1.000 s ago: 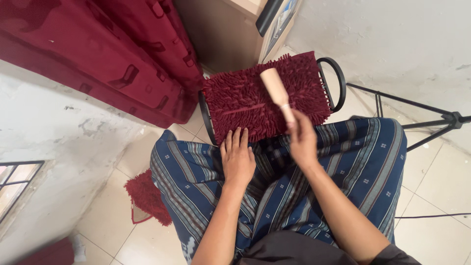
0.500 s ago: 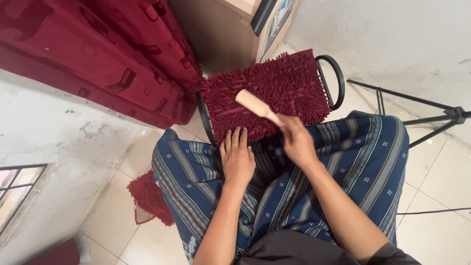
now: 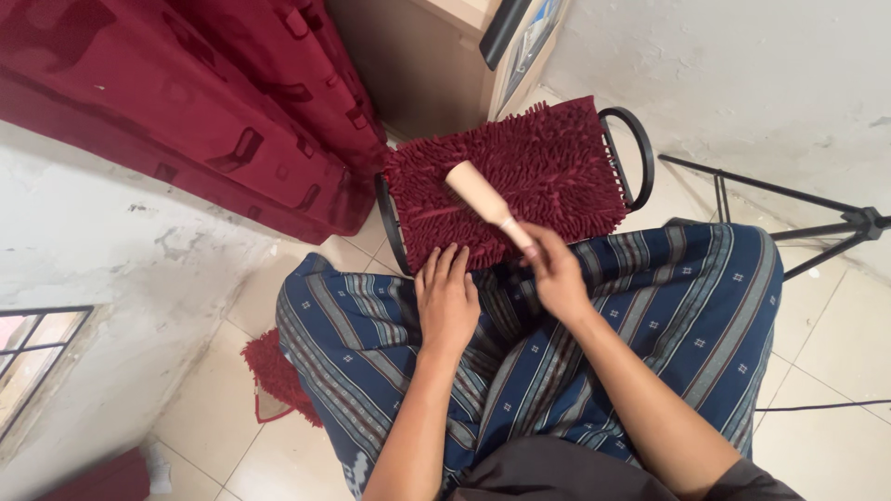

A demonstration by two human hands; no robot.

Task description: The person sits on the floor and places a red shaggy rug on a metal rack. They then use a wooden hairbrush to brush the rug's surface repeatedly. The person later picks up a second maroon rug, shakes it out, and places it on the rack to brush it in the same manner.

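A dark red shaggy mat [image 3: 548, 172] lies over a black metal-framed stool [image 3: 639, 148] in front of my knees. My right hand [image 3: 552, 269] grips the thin end of a pale wooden brush [image 3: 481, 197], whose thick body rests on the mat's left-middle part. My left hand [image 3: 447, 295] lies flat, fingers apart, on my blue striped sarong [image 3: 650, 306] with its fingertips at the mat's near edge.
A dark red patterned curtain [image 3: 213, 102] hangs at the upper left beside a wooden cabinet [image 3: 427, 65]. A black tripod [image 3: 817, 223] stands at the right. A second red shaggy cloth [image 3: 274, 376] lies on the tiled floor at the lower left.
The brush has swept from the mat's middle right toward its left side, and my right hand has shifted left with it. My left hand has stayed put.
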